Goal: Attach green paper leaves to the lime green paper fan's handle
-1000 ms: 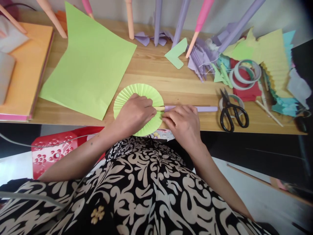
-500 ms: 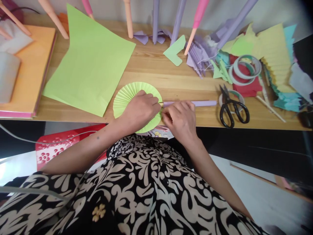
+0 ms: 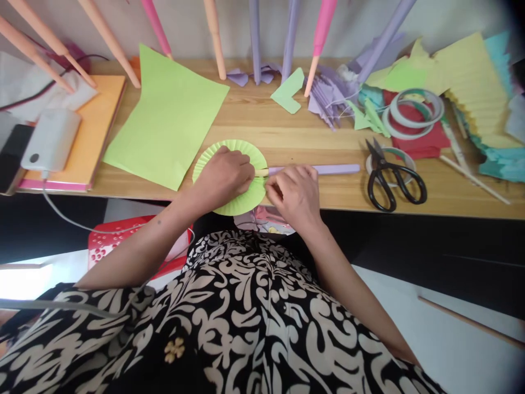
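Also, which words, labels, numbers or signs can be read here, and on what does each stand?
No readable text.
White power bank: only a small round mark.
Colourful printed sheet below the table edge: too blurred.
Round pleated green paper fan, lilac paper stick: plain.

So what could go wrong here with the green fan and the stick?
The left hand presses on the green pleated fan; too much pressure could flatten its folds. The fan overhangs the front edge of the table, so it might slip off if released. The purple stick points toward the scissors, and a sideways push could knock them.
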`<action>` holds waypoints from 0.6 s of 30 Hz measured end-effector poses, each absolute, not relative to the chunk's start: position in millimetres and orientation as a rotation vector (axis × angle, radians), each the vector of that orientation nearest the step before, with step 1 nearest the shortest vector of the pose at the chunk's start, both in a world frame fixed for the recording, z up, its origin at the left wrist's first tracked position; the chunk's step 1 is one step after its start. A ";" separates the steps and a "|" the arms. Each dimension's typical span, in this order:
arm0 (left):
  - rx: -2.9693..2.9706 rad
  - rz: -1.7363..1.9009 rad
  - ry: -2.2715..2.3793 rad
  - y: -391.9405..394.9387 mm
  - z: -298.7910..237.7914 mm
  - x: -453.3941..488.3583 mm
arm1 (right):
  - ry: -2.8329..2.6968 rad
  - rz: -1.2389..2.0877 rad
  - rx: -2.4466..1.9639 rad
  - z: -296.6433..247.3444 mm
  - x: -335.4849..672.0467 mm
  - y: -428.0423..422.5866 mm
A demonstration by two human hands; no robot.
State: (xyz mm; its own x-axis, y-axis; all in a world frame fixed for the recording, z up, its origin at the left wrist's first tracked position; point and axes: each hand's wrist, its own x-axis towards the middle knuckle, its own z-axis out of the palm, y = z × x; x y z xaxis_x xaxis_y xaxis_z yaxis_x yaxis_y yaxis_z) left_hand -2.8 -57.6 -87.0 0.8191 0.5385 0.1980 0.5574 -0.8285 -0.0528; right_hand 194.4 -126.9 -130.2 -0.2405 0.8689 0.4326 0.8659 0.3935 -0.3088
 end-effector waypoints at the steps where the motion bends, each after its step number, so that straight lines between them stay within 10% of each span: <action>1: -2.899 -0.249 -0.878 -57.2 -86.4 -4.0 | -2.114 0.003 -1.475 -130.2 194.2 -127.1; 18: -2.922 -0.226 -0.806 -51.6 -90.8 -8.7 | -2.110 -0.012 -1.419 -121.7 188.0 -130.7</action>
State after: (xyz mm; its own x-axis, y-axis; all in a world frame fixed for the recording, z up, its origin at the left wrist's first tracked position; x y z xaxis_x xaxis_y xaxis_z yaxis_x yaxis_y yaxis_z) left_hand -8.7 -51.6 -90.8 0.8487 0.5010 0.1697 0.5161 -0.8545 -0.0585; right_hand 188.0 -130.7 -121.7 -0.2573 0.8427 0.4729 0.8481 0.4316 -0.3075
